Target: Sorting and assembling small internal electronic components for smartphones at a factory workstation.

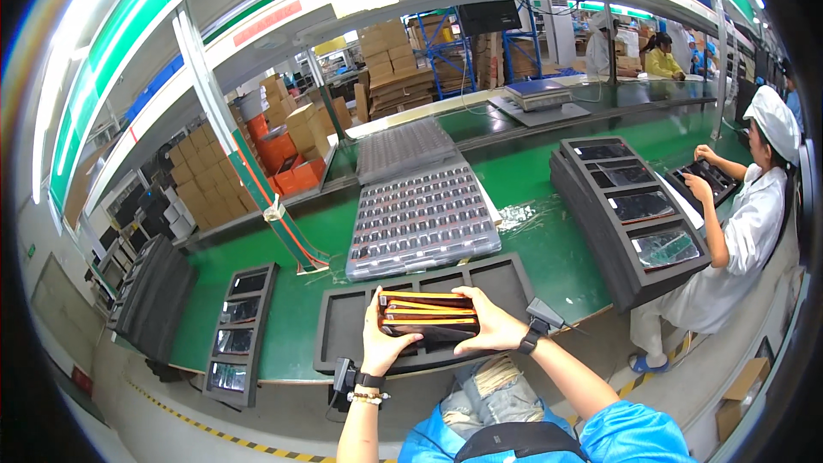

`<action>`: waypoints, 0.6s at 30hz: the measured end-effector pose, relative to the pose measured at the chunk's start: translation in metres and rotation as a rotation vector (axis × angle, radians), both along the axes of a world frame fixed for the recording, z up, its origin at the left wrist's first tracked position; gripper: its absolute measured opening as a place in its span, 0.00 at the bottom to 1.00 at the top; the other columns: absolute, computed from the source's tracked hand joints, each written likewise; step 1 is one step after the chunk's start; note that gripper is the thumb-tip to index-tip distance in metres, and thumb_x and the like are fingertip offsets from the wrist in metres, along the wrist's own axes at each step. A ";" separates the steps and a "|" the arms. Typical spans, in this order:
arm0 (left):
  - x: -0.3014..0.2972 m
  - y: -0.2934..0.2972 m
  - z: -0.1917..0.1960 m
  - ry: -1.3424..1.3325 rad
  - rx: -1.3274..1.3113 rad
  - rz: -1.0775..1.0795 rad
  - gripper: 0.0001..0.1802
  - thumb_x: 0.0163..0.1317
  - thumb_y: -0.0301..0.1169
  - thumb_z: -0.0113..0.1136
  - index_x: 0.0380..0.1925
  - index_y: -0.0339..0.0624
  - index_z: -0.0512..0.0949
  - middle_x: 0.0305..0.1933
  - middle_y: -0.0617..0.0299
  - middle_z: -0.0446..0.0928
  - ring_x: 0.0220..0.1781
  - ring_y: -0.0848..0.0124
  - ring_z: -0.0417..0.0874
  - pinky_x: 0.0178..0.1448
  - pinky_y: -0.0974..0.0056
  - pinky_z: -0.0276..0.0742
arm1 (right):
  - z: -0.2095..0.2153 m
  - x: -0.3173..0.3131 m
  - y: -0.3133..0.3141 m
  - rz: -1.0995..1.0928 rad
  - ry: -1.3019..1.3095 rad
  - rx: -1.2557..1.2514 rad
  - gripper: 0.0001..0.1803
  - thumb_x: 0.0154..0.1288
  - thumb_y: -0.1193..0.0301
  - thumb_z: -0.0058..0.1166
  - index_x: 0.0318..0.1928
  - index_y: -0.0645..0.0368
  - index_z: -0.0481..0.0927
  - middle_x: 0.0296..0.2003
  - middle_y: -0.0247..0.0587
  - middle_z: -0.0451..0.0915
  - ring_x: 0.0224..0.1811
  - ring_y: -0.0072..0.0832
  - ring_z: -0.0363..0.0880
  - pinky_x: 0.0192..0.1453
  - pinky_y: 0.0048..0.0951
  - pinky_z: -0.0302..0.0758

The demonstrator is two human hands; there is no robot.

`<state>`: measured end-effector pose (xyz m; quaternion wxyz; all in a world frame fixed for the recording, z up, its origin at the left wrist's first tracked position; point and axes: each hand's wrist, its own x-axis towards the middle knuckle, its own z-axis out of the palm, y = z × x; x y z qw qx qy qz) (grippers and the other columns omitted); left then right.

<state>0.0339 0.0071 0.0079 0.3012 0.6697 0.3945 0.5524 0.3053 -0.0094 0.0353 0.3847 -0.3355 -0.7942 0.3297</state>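
Note:
Between my two hands is a stack of several thin, flat dark pieces (429, 313) with yellow-orange edges. My left hand (386, 343) grips its left end, thumb along the near side. At the other end, my right hand (490, 322) closes on it with fingers over the far corner and thumb in front. The stack is held above a black foam tray (507, 281) with several recesses, at the front edge of the green bench. Hands and stack hide much of the tray's middle. What the pieces are cannot be made out.
Beyond the tray lie stacked clear plastic trays (420, 223) with rows of small dark parts. Left is a foam tray (237, 313) of glossy dark panels; right, a tall stack of such trays (591, 231). A co-worker (750, 197) in white handles another tray. A green post (257, 176) rises at left.

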 end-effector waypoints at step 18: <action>0.011 0.003 0.051 0.090 -0.223 0.014 0.37 0.39 0.27 0.85 0.44 0.37 0.68 0.42 0.57 0.80 0.43 0.70 0.82 0.49 0.65 0.81 | 0.059 0.005 0.019 -0.031 -0.158 0.005 0.42 0.57 0.79 0.62 0.71 0.51 0.58 0.60 0.43 0.69 0.64 0.44 0.71 0.66 0.40 0.73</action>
